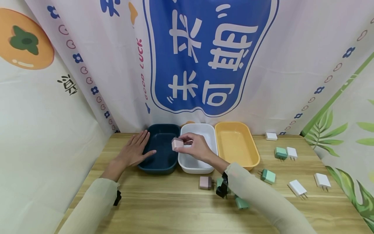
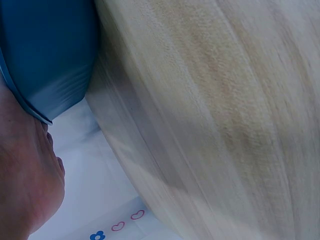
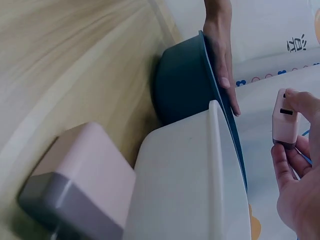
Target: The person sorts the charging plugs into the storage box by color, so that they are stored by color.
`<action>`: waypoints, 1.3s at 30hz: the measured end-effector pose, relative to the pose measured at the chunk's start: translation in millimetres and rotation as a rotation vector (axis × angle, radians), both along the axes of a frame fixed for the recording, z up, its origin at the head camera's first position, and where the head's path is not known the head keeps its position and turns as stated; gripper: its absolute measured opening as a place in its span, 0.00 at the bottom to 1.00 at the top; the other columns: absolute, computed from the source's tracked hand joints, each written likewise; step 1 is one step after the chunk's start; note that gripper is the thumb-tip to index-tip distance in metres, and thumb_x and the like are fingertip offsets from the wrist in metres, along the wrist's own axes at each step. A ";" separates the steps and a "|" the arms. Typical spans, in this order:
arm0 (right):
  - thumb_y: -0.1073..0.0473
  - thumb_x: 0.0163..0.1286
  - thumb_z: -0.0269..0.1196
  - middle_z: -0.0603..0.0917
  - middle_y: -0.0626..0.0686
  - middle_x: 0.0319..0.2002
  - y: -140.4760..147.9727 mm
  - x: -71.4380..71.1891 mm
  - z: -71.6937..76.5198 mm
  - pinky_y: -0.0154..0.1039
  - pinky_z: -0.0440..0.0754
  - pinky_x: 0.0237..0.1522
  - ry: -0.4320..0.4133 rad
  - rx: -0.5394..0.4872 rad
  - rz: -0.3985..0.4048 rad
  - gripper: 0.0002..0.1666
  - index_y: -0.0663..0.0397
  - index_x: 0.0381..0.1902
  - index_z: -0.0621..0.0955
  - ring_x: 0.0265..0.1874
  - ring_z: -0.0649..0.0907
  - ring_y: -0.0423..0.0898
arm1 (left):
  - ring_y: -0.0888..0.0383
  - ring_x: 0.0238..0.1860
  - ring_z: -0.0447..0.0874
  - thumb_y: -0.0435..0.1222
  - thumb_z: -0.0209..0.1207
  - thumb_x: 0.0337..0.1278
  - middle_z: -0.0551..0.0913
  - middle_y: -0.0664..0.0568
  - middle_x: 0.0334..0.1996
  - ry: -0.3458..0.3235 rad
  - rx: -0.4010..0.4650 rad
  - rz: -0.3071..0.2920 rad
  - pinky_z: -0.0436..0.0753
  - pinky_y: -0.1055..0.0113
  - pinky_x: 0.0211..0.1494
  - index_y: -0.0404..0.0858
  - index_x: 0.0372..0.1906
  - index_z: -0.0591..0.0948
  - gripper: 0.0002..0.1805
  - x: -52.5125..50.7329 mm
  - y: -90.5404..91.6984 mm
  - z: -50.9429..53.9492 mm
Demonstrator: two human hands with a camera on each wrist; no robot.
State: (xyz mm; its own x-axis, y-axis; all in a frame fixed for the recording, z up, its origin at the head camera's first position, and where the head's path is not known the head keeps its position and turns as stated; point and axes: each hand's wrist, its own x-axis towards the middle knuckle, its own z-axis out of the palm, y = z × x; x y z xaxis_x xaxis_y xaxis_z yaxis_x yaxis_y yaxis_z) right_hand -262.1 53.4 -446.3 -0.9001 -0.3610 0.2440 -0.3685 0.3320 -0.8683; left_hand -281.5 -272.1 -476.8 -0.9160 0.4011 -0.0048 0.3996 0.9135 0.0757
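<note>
My right hand (image 1: 199, 149) pinches a pink plug charger (image 1: 177, 144) between thumb and fingers, above the border between the dark blue tray (image 1: 159, 170) and the white tray (image 1: 197, 169). Two port slots show on that charger (image 3: 286, 120) in the right wrist view. My left hand (image 1: 135, 151) lies on the left rim of the blue tray, fingers extended and thumb reaching over its inside. A second pink charger (image 1: 205, 183) with a grey prong end lies on the table in front of the white tray.
A yellow tray (image 1: 236, 146) stands right of the white one. Several green chargers (image 1: 268, 176) and several white chargers (image 1: 297, 188) lie scattered on the wooden table's right side, some green ones partly beneath my right forearm. A printed curtain (image 1: 125, 81) hangs behind the trays.
</note>
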 end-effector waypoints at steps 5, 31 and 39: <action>0.48 0.61 0.81 0.89 0.52 0.51 -6.7 -6.1 1.4 0.40 0.89 0.52 -0.019 0.001 -0.019 0.29 0.54 0.57 0.87 0.46 0.89 0.48 | 0.38 0.86 0.42 0.68 0.44 0.76 0.43 0.37 0.86 0.007 0.001 -0.007 0.44 0.37 0.85 0.32 0.86 0.47 0.54 -0.4 -0.2 -0.5; 0.49 0.64 0.79 0.88 0.55 0.51 -37.0 -41.1 -4.6 0.38 0.89 0.50 -0.029 0.030 -0.043 0.27 0.57 0.56 0.86 0.43 0.88 0.46 | 0.36 0.86 0.42 0.69 0.43 0.76 0.43 0.35 0.86 0.002 0.005 -0.008 0.44 0.36 0.85 0.31 0.86 0.47 0.55 0.3 -1.9 -1.8; 0.49 0.64 0.79 0.88 0.55 0.50 -39.7 -45.1 -9.2 0.39 0.89 0.50 -0.028 0.036 -0.058 0.28 0.58 0.55 0.86 0.42 0.87 0.47 | 0.37 0.86 0.42 0.69 0.42 0.76 0.43 0.35 0.86 0.004 0.012 -0.005 0.43 0.36 0.85 0.31 0.86 0.47 0.55 -0.6 -0.9 -1.3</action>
State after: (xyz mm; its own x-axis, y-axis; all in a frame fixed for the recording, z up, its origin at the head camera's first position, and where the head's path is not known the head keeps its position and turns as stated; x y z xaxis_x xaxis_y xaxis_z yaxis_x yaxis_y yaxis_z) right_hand -307.2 13.6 -455.5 -0.9259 -0.3164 0.2065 -0.3240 0.3835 -0.8648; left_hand -282.2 -273.0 -478.1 -0.9139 0.4059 0.0034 0.4047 0.9105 0.0847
